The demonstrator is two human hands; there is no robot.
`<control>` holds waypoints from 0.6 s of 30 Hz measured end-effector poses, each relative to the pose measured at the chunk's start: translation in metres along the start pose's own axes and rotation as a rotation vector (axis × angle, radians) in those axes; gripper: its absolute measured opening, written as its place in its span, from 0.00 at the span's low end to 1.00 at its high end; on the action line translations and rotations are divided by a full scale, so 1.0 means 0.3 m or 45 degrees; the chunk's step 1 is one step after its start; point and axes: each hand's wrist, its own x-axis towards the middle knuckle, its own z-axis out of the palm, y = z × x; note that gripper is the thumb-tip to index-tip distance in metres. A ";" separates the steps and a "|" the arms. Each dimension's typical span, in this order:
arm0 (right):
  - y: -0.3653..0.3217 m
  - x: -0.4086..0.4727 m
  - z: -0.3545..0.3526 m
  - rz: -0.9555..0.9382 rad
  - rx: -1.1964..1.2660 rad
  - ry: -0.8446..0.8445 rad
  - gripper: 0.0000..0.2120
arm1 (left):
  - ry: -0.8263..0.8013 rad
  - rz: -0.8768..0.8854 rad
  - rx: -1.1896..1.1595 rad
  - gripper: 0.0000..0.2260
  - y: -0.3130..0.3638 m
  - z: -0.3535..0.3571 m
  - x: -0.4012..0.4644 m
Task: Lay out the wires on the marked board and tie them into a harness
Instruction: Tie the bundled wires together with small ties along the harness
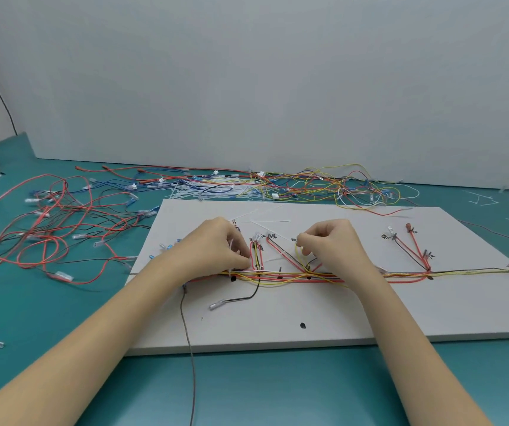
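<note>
two hands deep in the wire trunk

both hands work on the marked board (324, 302). the left hand (216, 247) pinches what looks like a white tie (231, 245) at the red branch (251, 253); the right hand (333, 244) pinches a yellow wire (297, 252) loop. the trunk bundle (370, 274) lies along the line. pulling hard could drag laid wires off their marks, and the loose black wire (241, 298) may get left out.

Light was even, soft, bright | shadows faint under forearms | no glare | wide-angle bowing at edges | slight softness on far wires (308, 182)
</note>
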 end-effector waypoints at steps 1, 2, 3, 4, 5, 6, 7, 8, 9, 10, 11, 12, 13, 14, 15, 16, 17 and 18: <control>0.002 0.001 0.001 0.015 0.012 -0.011 0.07 | -0.004 0.003 -0.007 0.03 -0.001 0.001 -0.001; 0.004 0.003 0.001 0.033 0.023 -0.021 0.07 | -0.008 0.001 -0.023 0.04 -0.001 0.001 -0.002; 0.006 0.004 0.002 0.052 0.026 -0.031 0.07 | -0.013 -0.008 -0.043 0.05 -0.001 0.001 -0.002; 0.008 0.006 0.002 0.067 0.025 -0.043 0.07 | -0.019 -0.020 -0.062 0.07 0.001 0.002 -0.003; 0.009 0.006 0.004 0.077 0.023 -0.056 0.08 | -0.024 -0.033 -0.070 0.07 0.003 0.003 -0.004; 0.009 0.006 0.006 0.081 0.024 -0.070 0.08 | -0.027 -0.044 -0.061 0.07 0.007 0.006 -0.005; 0.009 0.006 0.010 0.079 0.026 -0.082 0.08 | -0.023 -0.052 -0.038 0.06 0.012 0.009 -0.005; 0.009 0.005 0.013 0.076 0.026 -0.091 0.08 | -0.010 -0.054 -0.005 0.04 0.018 0.011 -0.005; 0.009 0.005 0.015 0.073 0.024 -0.095 0.08 | 0.005 -0.047 0.038 0.02 0.025 0.012 -0.005; 0.008 0.004 0.016 0.073 0.023 -0.095 0.09 | 0.016 -0.023 0.095 0.01 0.031 0.012 -0.006; 0.008 0.004 0.016 0.073 0.024 -0.094 0.09 | 0.021 0.015 0.164 0.02 0.037 0.012 -0.007; 0.008 0.004 0.016 0.074 0.027 -0.094 0.09 | 0.017 0.057 0.245 0.02 0.042 0.011 -0.008; 0.007 0.004 0.017 0.076 0.033 -0.095 0.09 | 0.005 0.090 0.328 0.02 0.047 0.012 -0.012; 0.006 0.003 0.017 0.077 0.038 -0.098 0.09 | -0.016 0.104 0.401 0.02 0.052 0.014 -0.017; 0.005 0.002 0.018 0.073 0.039 -0.102 0.09 | -0.043 0.100 0.460 0.02 0.056 0.017 -0.021; 0.004 0.001 0.020 0.067 0.038 -0.104 0.09 | -0.070 0.088 0.507 0.03 0.059 0.021 -0.025; 0.003 -0.001 0.022 0.056 0.040 -0.105 0.09 | -0.097 0.073 0.540 0.04 0.060 0.024 -0.029; 0.003 -0.002 0.025 0.042 0.049 -0.101 0.08 | -0.125 0.059 0.562 0.06 0.061 0.025 -0.033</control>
